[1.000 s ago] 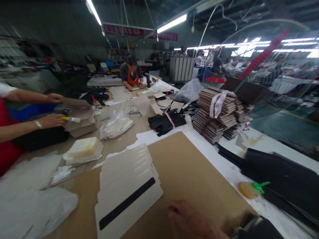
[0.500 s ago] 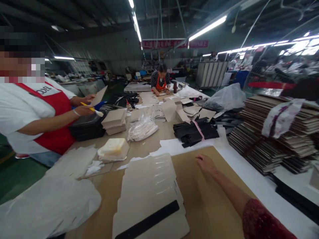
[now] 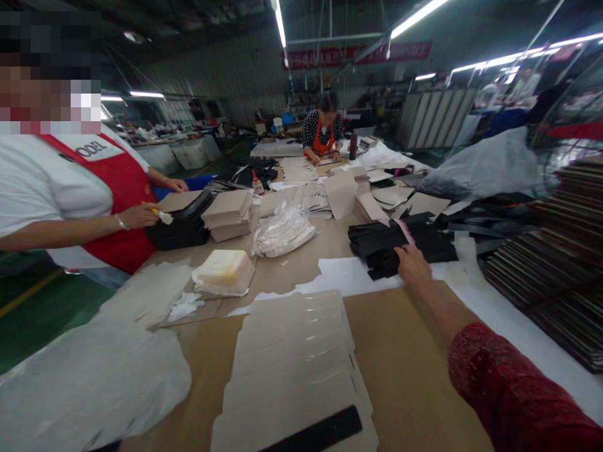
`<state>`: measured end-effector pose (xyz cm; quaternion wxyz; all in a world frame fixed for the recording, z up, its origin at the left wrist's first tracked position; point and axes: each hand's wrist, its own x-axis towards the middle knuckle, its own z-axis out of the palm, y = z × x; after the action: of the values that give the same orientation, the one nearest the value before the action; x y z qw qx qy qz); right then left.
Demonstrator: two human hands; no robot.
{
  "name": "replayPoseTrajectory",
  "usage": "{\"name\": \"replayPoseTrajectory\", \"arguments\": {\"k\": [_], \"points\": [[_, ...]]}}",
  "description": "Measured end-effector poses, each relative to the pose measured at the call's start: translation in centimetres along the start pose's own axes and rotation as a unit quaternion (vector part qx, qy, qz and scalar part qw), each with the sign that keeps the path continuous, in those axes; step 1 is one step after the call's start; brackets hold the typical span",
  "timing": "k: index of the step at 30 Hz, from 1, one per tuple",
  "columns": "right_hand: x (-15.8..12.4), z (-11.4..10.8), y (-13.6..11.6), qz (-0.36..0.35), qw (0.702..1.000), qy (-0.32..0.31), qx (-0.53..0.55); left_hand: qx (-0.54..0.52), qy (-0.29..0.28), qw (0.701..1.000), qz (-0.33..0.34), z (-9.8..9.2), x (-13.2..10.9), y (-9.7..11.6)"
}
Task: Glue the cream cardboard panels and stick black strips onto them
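Note:
My right hand (image 3: 414, 269), in a red sleeve, is at the near edge of a bundle of black strips (image 3: 377, 240) with a pink band round it. Its fingers are curled together on the strips; how many they hold is hidden. My left hand is out of view. Directly before me lies a row of overlapping beige board pieces (image 3: 287, 358) with shiny bands across them. One black strip (image 3: 325, 430) lies slantwise on the nearest piece.
On the left a co-worker in a red apron (image 3: 122, 194) holds a brush (image 3: 162, 215) by a board. A glue-stained white block (image 3: 223, 271), stacked boards (image 3: 227, 210) and a plastic-wrapped bundle (image 3: 285, 232) stand mid-table. Tall board stacks (image 3: 556, 270) rise at right. Another person works at the far end.
My right hand has moved forward from the brown board to the black strips. The view has shifted slightly. The co-worker's board and brush have come down onto the dark pile.

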<state>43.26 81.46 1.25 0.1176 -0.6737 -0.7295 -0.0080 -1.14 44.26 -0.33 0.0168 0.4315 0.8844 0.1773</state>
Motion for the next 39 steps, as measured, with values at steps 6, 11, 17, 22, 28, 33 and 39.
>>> {"name": "replayPoseTrajectory", "arguments": {"k": [6,11,17,22,28,33,39], "points": [[1.9,-0.2,2.2,-0.085,0.994,-0.049,-0.048,0.003,-0.068,0.997,0.042,1.9,9.4,3.7],[1.7,-0.3,4.0,-0.138,0.986,-0.05,-0.073,0.008,-0.099,0.994,0.052,1.5,10.4,3.5],[0.8,-0.1,4.2,-0.154,0.984,-0.012,-0.087,0.021,-0.104,0.992,0.066,1.8,10.7,3.6],[0.1,-0.3,4.6,-0.168,0.981,-0.008,-0.097,0.038,-0.099,0.992,0.065,2.2,11.1,3.2],[1.3,-0.4,4.6,-0.202,0.972,-0.044,-0.115,0.097,-0.113,0.98,0.135,1.9,11.5,2.4],[2.2,-0.5,4.2,-0.208,0.969,-0.062,-0.117,0.119,-0.089,0.979,0.139,2.5,11.4,2.4],[1.6,-1.7,4.3,-0.231,0.963,-0.068,-0.119,0.094,-0.115,0.979,0.14,2.3,11.6,2.0]]}}
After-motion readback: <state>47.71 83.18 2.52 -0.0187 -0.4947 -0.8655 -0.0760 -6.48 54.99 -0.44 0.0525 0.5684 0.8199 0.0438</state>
